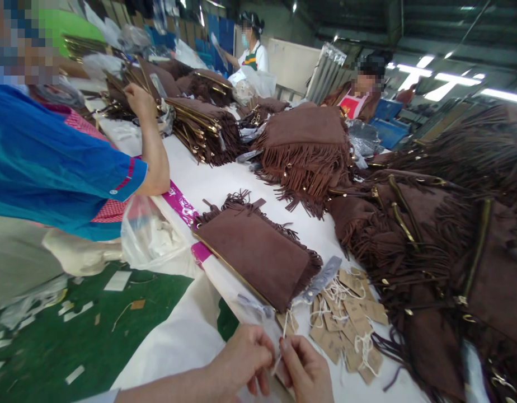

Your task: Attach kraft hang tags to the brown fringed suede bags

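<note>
At the table's near edge, my right hand [306,369] pinches a thin white string [285,326] between thumb and finger. My left hand [247,358] is curled close beside it, and its fingers also close on the string. The string runs up toward the near corner of a brown fringed pouch [254,246], which lies flat with a gold zipper along its left side. A kraft paper tag [288,321] shows just behind my fingertips. To the right of my hands lies a heap of paper tags [346,319] with white strings.
Brown fringed bags are piled along the right [426,246] and at the back [304,134] of the white table [183,162]. A co-worker's blue sleeve [65,162] reaches over the left side. Two other people stand behind the table. Paper scraps litter the green floor [153,302].
</note>
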Demonstrator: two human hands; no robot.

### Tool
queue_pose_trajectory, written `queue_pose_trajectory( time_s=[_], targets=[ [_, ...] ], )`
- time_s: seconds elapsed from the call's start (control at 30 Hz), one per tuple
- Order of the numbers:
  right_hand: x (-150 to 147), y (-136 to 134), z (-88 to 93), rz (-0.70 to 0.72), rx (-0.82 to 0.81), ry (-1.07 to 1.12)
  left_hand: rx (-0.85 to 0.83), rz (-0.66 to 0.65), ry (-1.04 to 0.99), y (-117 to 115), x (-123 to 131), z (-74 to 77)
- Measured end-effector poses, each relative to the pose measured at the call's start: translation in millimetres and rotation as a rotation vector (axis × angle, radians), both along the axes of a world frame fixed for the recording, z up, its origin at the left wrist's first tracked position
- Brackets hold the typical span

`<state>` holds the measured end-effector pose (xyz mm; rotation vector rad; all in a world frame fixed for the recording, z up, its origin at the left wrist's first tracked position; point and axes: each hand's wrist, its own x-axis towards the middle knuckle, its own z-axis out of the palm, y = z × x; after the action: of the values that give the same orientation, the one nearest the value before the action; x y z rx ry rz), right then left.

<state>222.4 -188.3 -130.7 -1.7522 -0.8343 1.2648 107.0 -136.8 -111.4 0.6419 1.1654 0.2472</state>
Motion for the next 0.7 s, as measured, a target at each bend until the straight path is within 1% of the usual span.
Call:
queue_pose_trajectory(
  time_s=[0.1,0.2,0.3,0.37,0.53,0.7],
  targets=[
    [-3.6,-4.9,0.1,-0.024,0.006,-0.004,0.06,0.049,-0.002,3.0,4.2,-3.6],
    [-6.8,-8.8,-1.0,0.014,0.016,-0.029,0.077,0.068,0.03,5.3,12.9,-5.6],
    [-6.9,-10.6,-1.6,0.063,0.05,-0.088,0.084,0.146,0.056,5.9,19.5,-5.6],
    [-5.8,-10.7,-1.1,0.084,0.053,-0.111,0.081,0.176,0.068,5.8,21.2,-5.3],
    [-3.9,-9.1,1.7,0.093,0.041,-0.12,0.064,0.189,0.064,5.7,20.8,-5.2],
    [-3.8,-8.8,1.6,0.083,0.049,-0.098,0.069,0.165,0.092,6.3,22.0,-7.8]
  ],
)
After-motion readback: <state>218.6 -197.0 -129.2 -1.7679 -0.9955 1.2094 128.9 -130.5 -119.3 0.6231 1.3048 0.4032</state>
